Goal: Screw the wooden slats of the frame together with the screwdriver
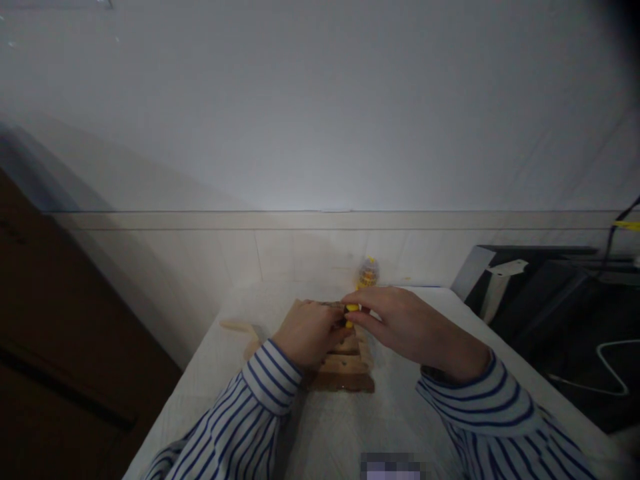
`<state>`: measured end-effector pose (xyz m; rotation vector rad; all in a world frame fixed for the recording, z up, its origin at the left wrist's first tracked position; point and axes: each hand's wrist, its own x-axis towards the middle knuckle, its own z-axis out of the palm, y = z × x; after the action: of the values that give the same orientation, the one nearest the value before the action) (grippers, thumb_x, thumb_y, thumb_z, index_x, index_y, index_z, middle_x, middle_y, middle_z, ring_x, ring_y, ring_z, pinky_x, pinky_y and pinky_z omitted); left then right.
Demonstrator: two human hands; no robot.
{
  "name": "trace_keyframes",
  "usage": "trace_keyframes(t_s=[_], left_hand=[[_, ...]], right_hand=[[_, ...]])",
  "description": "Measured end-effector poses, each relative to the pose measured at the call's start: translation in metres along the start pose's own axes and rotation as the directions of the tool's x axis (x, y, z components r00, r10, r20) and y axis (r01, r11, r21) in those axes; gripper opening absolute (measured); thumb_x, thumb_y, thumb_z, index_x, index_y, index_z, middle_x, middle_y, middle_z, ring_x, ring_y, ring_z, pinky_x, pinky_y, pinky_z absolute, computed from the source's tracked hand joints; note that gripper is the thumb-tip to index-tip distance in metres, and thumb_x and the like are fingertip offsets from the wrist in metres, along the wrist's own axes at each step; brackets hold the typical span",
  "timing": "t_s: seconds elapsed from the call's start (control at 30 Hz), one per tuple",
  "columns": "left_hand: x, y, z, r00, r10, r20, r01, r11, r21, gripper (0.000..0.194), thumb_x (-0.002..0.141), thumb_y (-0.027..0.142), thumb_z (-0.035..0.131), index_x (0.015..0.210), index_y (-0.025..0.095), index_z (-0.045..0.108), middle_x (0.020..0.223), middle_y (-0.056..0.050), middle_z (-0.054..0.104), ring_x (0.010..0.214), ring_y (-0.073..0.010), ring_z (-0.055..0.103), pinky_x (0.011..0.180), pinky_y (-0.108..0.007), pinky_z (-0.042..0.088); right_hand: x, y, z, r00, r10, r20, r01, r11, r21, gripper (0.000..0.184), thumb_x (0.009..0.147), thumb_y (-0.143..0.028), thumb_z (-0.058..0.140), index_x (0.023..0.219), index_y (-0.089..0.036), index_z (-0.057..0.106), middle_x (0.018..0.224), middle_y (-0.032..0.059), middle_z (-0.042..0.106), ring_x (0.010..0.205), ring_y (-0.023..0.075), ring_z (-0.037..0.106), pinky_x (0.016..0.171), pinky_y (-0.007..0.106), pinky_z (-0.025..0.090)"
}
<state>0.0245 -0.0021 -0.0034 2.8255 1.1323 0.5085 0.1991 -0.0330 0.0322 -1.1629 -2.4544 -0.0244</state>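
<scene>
Over the middle of the table my two hands meet at a small yellow piece (353, 309) with a dark part beside it; its kind is too small to make out. My right hand (395, 319) comes from the right and pinches it between thumb and fingertips. From the other side, my left hand (313, 332) has its fingers curled, with the fingertips against the same piece. Directly beneath them lies a stepped wooden object (345, 363) with small dark holes and a darker brown base, partly covered by my left hand.
Behind my right hand stands a clear rounded container (369, 272) with yellow contents. A pale wooden piece (239, 326) lies left of my left hand on the white-covered table (340, 433). A wall borders the far edge. Dark equipment (550, 313) with a white cable stands right; a brown cabinet (60, 320) is left.
</scene>
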Motion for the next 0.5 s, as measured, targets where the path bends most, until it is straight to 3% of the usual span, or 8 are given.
trace_keyframes(t_s=[0.5], left_hand=[[0.0011,0.0006,-0.0017,0.999,-0.019,0.027,0.020,1.000,-0.011,0.020,0.083,0.034,0.050,0.083,0.020,0.063,0.075,-0.003,0.066,0.064,-0.0158,0.060,0.060,-0.024,0.040]], right_hand=[[-0.0009,-0.0006,0.0010,1.000,0.026,-0.001,-0.026,0.999,-0.024,0.020,0.087,-0.029,0.048,0.099,-0.019,0.060,0.086,0.0031,0.065,0.079,0.0178,0.059,0.068,0.031,0.042]])
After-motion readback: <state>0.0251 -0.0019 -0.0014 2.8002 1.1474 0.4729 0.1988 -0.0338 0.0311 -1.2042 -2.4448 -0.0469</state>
